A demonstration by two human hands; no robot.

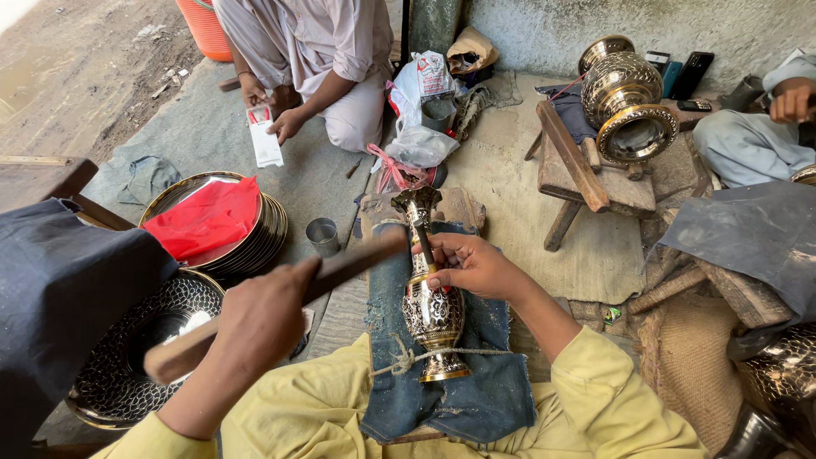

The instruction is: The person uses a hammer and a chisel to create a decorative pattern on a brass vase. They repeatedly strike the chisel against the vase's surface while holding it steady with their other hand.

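In the head view, an engraved brass vase (432,310) with dark floral patterning lay at frame centre on blue denim (476,391), tied down by cord (408,357). The right hand (472,265) pinched a thin tool against its neck; the left hand (259,319) gripped a wooden stick (340,270).
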